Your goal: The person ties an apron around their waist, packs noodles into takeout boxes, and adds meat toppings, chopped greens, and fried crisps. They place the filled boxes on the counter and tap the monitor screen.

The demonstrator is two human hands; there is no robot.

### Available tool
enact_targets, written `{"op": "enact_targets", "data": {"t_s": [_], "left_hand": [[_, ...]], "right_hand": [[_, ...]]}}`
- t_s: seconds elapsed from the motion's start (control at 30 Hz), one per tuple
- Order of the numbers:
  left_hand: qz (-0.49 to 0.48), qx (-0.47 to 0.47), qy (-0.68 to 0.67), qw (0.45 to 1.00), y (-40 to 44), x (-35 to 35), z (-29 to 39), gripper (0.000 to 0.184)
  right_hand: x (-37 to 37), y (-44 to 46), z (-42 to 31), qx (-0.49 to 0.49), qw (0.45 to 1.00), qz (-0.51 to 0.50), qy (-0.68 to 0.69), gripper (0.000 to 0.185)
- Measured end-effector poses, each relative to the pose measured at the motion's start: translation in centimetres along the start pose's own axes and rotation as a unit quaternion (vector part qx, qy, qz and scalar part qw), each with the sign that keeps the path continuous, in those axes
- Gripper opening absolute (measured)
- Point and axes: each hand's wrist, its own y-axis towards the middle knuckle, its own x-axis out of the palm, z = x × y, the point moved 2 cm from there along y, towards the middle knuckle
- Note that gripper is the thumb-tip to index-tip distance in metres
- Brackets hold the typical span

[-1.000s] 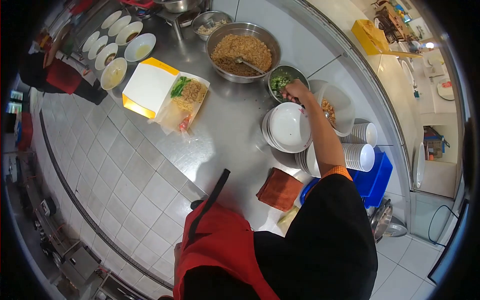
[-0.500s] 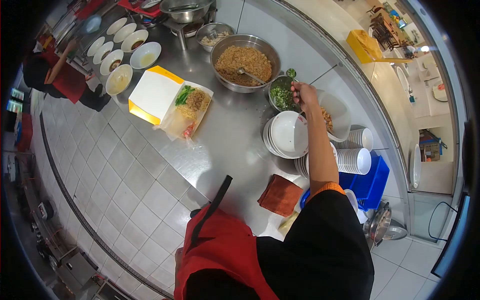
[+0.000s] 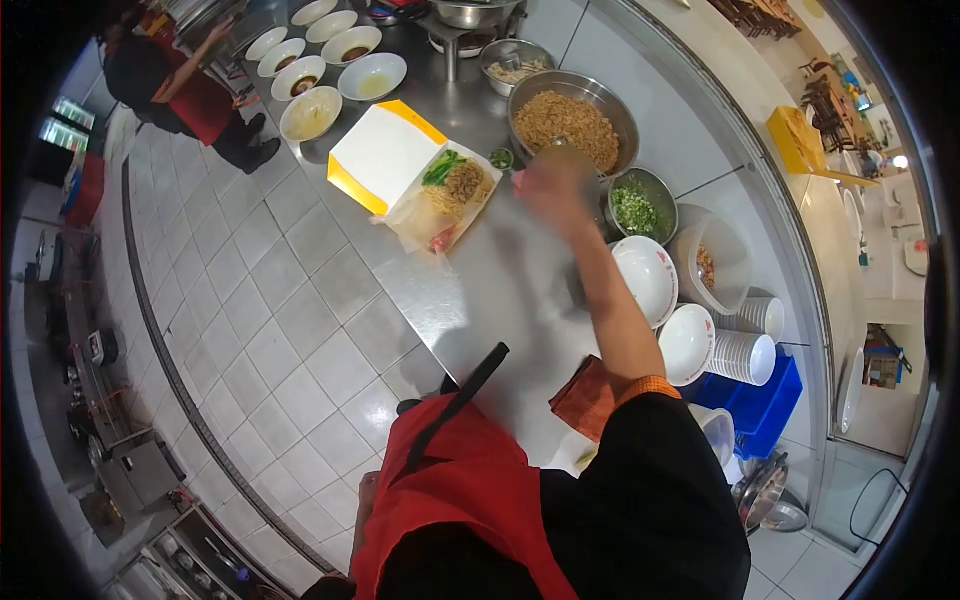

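Note:
My right hand [image 3: 555,187], blurred by motion, is closed on a small spoon [image 3: 502,158] of chopped green onion, just right of an open takeout box [image 3: 385,160]. The box holds noodles [image 3: 443,203], minced topping [image 3: 468,184] and leafy greens [image 3: 444,167]; a clear bag with something red lies at its lower edge. Behind my hand stand a steel bowl of brown mince [image 3: 567,122] and, to its right, a bowl of green onion [image 3: 634,208]. My left hand [image 3: 369,488] shows only in part beside the red apron, its fingers hidden.
Several white bowls [image 3: 373,77] stand at the back left. White bowls [image 3: 646,280], stacked cups [image 3: 744,357], a plastic tub [image 3: 712,262], a blue bin [image 3: 765,408] and a brown cloth [image 3: 584,398] are on the right. Another person [image 3: 183,85] stands at the upper left.
My right hand lifted the spoon with green onion out of the onion bowl and moved left to beside the takeout box. The camera view has shifted, and the other person has moved.

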Motion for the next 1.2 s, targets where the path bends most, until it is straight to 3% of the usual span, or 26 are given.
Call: {"op": "enact_targets", "data": {"t_s": [0.13,0.33,0.53,0.57,0.63,0.73,0.87,0.97,1.0,1.03,1.07,1.1,1.13,1.17,1.2], "left_hand": [[0.017,0.006,-0.017,1.0,0.9,0.7,-5.0,0.026],[0.026,-0.022,-0.054,0.998,-1.4,2.1,-5.0,0.027],[0.017,-0.014,-0.003,1.0,-2.6,1.7,-3.0,0.027],[0.014,-0.013,0.009,1.0,-2.6,1.4,-2.8,0.027],[0.007,-0.007,0.031,0.999,-2.4,1.0,-2.1,0.028],[-0.005,-0.003,0.033,0.999,-1.8,0.3,-0.7,0.029],[-0.04,-0.002,0.051,0.998,-1.6,-0.8,2.8,0.03],[-0.101,-0.011,0.079,0.992,-2.2,-2.4,8.9,0.031],[-0.125,-0.015,0.093,0.988,-2.8,-3.0,12.1,0.032],[-0.151,-0.02,0.104,0.983,-3.5,-3.4,15.6,0.032],[-0.179,-0.025,0.115,0.977,-4.0,-3.4,19.5,0.033],[-0.199,-0.025,0.122,0.972,-4.4,-3.4,22.7,0.034],[-0.216,-0.028,0.125,0.968,-4.7,-3.0,25.8,0.034],[-0.282,0.155,0.233,0.918,0.7,-4.4,23.1,0.04],[-0.248,0.0,0.074,0.966,-1.6,-3.6,28.5,0.038]], "right_hand": [[2.7,3.6,2.9,-0.026,0.994,0.011,-0.11,0.011],[3.8,5.3,3.6,-0.118,0.95,0.045,-0.285,0.013],[4.4,6.5,4.7,-0.201,0.902,0.104,-0.367,0.009],[4.4,6.3,4.7,-0.199,0.903,0.108,-0.365,0.009],[4.3,5.6,4.0,-0.287,0.863,0.186,-0.372,0.008],[3.1,3.1,1.7,-0.336,0.872,0.214,-0.283,0.01],[-2.5,-3.5,-4.1,-0.306,0.862,0.303,-0.265,0.01],[-8.5,-5.8,-4.3,-0.095,0.829,0.37,-0.408,0.012],[-10.6,-4.6,-2.2,-0.121,0.806,0.358,-0.456,0.014],[-12.7,-2.1,2.0,-0.205,0.745,0.357,-0.525,0.014],[-12.8,-1.9,2.5,-0.194,0.739,0.327,-0.556,0.016],[-13.2,-1.4,2.9,-0.126,0.79,0.248,-0.546,0.016],[-12.8,-0.8,5.3,-0.234,0.752,0.354,-0.504,0.018],[-13.0,-1.0,3.2,-0.052,0.863,0.242,-0.44,0.025],[-12.7,-3.1,1.1,-0.082,0.878,0.27,-0.388,0.021]]}}
